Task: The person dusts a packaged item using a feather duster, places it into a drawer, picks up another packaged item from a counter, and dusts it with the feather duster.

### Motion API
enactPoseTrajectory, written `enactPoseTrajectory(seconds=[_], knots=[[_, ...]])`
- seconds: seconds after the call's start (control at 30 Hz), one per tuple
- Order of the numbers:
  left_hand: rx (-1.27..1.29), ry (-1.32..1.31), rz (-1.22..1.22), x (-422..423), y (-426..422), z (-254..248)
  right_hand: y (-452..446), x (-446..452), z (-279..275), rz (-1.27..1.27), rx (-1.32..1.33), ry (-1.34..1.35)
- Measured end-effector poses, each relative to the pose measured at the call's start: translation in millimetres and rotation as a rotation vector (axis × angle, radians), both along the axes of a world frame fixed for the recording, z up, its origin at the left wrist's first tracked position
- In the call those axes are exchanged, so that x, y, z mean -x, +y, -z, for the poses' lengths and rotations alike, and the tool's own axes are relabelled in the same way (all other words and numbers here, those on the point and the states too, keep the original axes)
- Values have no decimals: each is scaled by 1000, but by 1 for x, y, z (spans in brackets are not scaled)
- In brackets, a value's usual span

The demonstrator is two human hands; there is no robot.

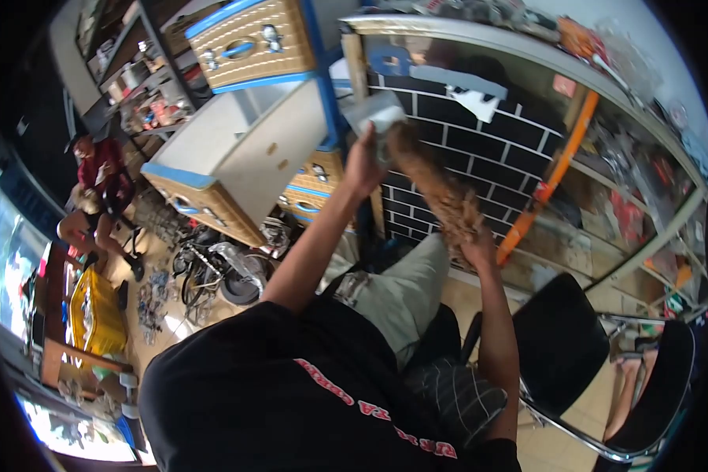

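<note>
My left hand (362, 164) is raised in front of me, its fingers closed around a whitish, partly see-through object (379, 114); motion blur hides its exact kind. Lower and to the right, my right hand (477, 248) grips the near end of a long brown piece with a rough, ragged surface (440, 193), which looks like wood or bark. This piece slants up toward the left, and its blurred far end comes close to the whitish object. Whether the two touch, I cannot tell.
Left of my hands, a tan woven-pattern drawer cabinet (252, 43) has a drawer (236, 169) pulled out. A glass display case (519, 47) stands ahead, black chairs (566, 346) at right. Cables (193, 267) and a yellow crate (94, 315) lie left, near seated people (98, 177).
</note>
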State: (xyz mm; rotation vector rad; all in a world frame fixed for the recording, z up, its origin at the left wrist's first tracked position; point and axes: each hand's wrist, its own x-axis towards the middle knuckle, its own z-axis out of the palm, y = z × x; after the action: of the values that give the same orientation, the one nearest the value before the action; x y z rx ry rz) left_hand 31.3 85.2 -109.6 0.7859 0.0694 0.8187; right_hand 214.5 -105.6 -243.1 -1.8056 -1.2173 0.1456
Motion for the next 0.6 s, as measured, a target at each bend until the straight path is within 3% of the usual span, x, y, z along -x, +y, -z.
enactPoseTrajectory(seconds=[0.07, 0.13, 0.2, 0.3, 0.37, 0.4, 0.43, 0.47, 0.6], knots=[[56, 63, 114, 9, 8, 1, 0, -3, 0, -62, 95, -176], [44, -36, 174, 7, 7, -1, 2, -5, 7, 59, 70, -166], [15, 51, -25, 9, -3, -6, 6, -6, 16, 108, -15, -90], [-24, 130, -168, 7, -7, -7, 8, -19, 26, 4, 5, -288], [17, 38, -79, 7, -6, -5, 2, -15, 18, 18, 62, -321], [-1, 97, -141, 8, -13, -9, 6, -19, 31, 38, -27, -246], [-18, -11, -47, 2, 3, 5, 11, -23, 44, 57, -113, -167], [38, 12, -130, 3, -11, -5, 13, -26, 47, 22, -95, -121], [-8, 4, -18, 8, -5, -4, -2, -9, 8, -67, 18, -51]])
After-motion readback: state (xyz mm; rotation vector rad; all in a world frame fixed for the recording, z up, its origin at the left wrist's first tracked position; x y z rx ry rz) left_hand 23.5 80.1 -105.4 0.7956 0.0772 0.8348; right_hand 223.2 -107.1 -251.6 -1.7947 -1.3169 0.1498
